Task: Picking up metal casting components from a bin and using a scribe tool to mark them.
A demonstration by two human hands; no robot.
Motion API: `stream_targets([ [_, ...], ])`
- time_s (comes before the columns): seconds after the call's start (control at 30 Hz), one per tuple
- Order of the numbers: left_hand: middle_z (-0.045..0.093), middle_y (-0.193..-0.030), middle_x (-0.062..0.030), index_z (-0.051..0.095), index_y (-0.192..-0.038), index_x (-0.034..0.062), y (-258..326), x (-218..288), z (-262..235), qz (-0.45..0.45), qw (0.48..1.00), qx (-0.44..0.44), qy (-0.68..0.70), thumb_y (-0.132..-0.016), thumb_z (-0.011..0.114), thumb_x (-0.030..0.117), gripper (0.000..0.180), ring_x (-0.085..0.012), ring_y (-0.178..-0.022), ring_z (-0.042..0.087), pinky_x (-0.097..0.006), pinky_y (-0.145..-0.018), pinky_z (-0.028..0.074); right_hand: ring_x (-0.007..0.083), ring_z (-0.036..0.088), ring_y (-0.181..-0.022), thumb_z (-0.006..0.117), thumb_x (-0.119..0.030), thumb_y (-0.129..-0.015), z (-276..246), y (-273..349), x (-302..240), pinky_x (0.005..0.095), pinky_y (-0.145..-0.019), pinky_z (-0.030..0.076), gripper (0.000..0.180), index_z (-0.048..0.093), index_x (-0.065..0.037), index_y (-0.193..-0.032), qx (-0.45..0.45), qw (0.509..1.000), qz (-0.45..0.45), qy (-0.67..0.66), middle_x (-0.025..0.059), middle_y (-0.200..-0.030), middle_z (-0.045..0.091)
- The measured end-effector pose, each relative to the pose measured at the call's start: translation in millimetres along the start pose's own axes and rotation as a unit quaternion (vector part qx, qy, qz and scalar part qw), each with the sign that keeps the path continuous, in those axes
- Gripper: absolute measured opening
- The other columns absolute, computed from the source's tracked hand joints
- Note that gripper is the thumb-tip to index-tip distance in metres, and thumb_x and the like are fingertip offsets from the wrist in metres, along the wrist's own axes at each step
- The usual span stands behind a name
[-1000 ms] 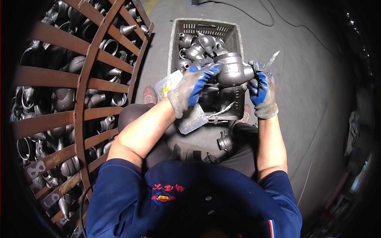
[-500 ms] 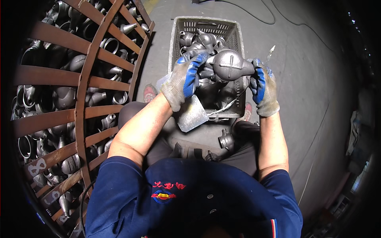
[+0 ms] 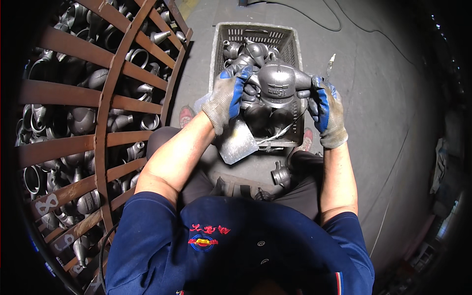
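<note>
Dull grey domed casting (image 3: 278, 86), raised higher since before, gripped between left hand (image 3: 227, 98) and right hand (image 3: 325, 115).

This was a metalworking shop or foundry floor. A large rust-brown steel cage bin (image 3: 105, 123) stood heaped with dull grey cast-metal pipe fittings (image 3: 81, 118). To the right of that bin, on the bare grey concrete floor (image 3: 383, 98), sat a grey slotted plastic crate (image 3: 290, 42) holding more of the same castings. Beyond the crate, thin black cables (image 3: 339, 22) trailed over the concrete. The dark clutter at the far right edge was possibly stored gear, too dim to tell.
</note>
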State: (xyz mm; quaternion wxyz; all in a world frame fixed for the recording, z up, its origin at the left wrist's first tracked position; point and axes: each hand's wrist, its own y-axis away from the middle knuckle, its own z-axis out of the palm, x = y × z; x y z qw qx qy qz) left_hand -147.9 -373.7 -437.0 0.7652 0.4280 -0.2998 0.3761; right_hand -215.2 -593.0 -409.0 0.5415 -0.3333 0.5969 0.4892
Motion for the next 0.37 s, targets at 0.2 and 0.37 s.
stream_targets([
  [0.2, 0.062, -0.077, -0.0024, 0.058, -0.105, 0.0076, 1, -2, 5, -0.002, 1.0, 0.002, -0.008, -0.097, 0.052, 0.03, 0.024, -0.007, -0.061, 0.058, -0.02, -0.054, 0.049, 0.0023, 0.033, -0.037, 0.056, -0.038, -0.092, 3, 2, -7, 0.0193, -0.034, 0.023, 0.033, 0.061, -0.005, -0.089, 0.019, 0.998, 0.027, 0.047, 0.004, -0.061, 0.061],
  [0.37, 0.063, -0.086, 0.0016, 0.058, -0.115, 0.0129, 17, 13, 13, -0.002, 0.999, -0.048, -0.017, -0.096, 0.049, 0.041, 0.035, -0.0041, -0.073, 0.057, -0.019, -0.059, 0.047, 0.0034, 0.035, -0.034, 0.056, -0.043, -0.091, 0, -1, -9, 0.0196, -0.032, 0.024, 0.039, 0.061, -0.005, -0.082, 0.029, 0.996, 0.062, 0.051, 0.0029, -0.056, 0.058],
])
